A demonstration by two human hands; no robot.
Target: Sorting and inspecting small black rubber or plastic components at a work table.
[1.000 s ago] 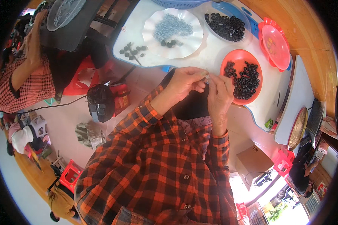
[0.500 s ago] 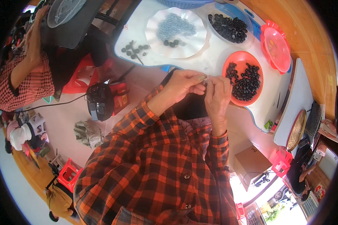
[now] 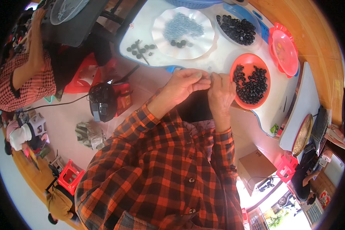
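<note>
1. Black ring-shaped pieces [image 3: 257, 88] lie loosely heaped in an orange bowl [image 3: 249, 59] on the white bench [image 3: 274, 111], just to the right of the person's hands.
2. More black pieces [image 3: 237, 30] fill much of a see-through tub behind that bowl. With two such supplies so well stocked, a good share appears not to have been handled.
3. What is finished can be judged only in part. A few dark round pieces [image 3: 179, 43] sit at the near side of a white scalloped plate, beside a spread of pale bluish translucent bits [image 3: 184, 25]. Others [image 3: 134, 50] lie directly on the bench, around a thin dark stick [image 3: 145, 57]. Whether any of these are completed is too small to tell.
4. Work at the fingertips seems to be under way: the left hand [image 3: 186, 86] and the right hand [image 3: 221, 90] meet in front of the bench edge.
5. Each grip is narrow, thumb and fingers drawn in; whether either holds a piece cannot be told, as the fingers hide it.
6. The right hand overlaps the orange bowl's left edge in view; contact cannot be told. The left hand is farther from the bowl.
</note>
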